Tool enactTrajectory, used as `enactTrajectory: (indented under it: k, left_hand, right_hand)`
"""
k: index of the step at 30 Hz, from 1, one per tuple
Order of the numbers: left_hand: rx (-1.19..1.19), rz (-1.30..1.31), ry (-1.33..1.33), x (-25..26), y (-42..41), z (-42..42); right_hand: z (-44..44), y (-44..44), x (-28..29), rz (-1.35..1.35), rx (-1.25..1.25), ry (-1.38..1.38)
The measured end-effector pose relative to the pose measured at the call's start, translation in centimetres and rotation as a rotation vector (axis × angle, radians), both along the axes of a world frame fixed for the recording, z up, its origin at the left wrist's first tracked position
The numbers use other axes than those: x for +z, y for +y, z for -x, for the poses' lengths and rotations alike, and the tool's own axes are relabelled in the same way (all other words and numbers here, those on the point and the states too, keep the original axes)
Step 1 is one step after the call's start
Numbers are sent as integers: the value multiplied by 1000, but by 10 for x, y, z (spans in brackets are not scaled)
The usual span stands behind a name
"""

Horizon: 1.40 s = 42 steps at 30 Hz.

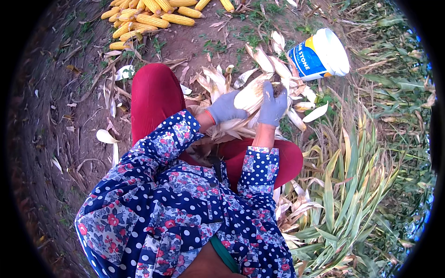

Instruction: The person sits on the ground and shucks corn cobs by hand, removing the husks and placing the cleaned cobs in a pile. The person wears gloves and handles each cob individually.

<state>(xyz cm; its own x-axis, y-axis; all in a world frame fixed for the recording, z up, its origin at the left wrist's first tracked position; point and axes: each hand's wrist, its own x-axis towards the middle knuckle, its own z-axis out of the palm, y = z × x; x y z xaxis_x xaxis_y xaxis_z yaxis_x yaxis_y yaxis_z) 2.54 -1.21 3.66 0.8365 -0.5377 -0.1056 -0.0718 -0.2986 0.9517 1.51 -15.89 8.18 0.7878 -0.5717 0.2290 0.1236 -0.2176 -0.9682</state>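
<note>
Both my hands wear grey work gloves and are in front of my bent knees. My left hand (227, 108) grips the side of an ear of corn in its pale dry husk (251, 94). My right hand (273, 105) is closed around the other end of the same ear, with dark silk showing at its fingertips. Loose corn husks (217, 81) lie beneath and beyond my hands. Farther off, at the upper left, is a pile of husked yellow corn cobs (147, 20).
A white plastic bucket (339, 55) with a blue label lies tipped at the upper right. Cut corn stalks with long leaves (342, 194) spread on my right. Husk scraps (105, 136) and dry leaves are scattered over the bare soil (74, 114) on my left.
</note>
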Motion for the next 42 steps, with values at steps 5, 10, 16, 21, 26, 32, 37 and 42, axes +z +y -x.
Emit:
enactTrajectory:
  k: [5, 10, 16, 21, 26, 32, 37, 42]
  left_hand:
    - [95, 158, 144, -3, 2, 7]
    - [274, 777, 818, -36, 10, -28]
    - [52, 978, 902, -19, 1, -17]
    - [-246, 1377, 819, 6, 15, -28]
    - [-225, 1067, 716, 23, 7, -35]
    - [-15, 810, 959, 20, -28, -39]
    - [196, 188, 391, -10, -21, -62]
    - [613, -26, 499, -32, 0, -103]
  right_hand:
    - [-1, 3, 6, 519, -27, 19]
    - [29, 47, -16, 490, 73, -4]
    - [33, 35, -4, 38, 23, -82]
    - [51, 27, 33, -458, 148, -32]
    - [50, 3, 39, -255, 95, -26]
    - [46, 20, 25, -461, 231, 145]
    - [31, 11, -33, 561, 242, -24]
    - [64, 36, -34, 623, 474, 191]
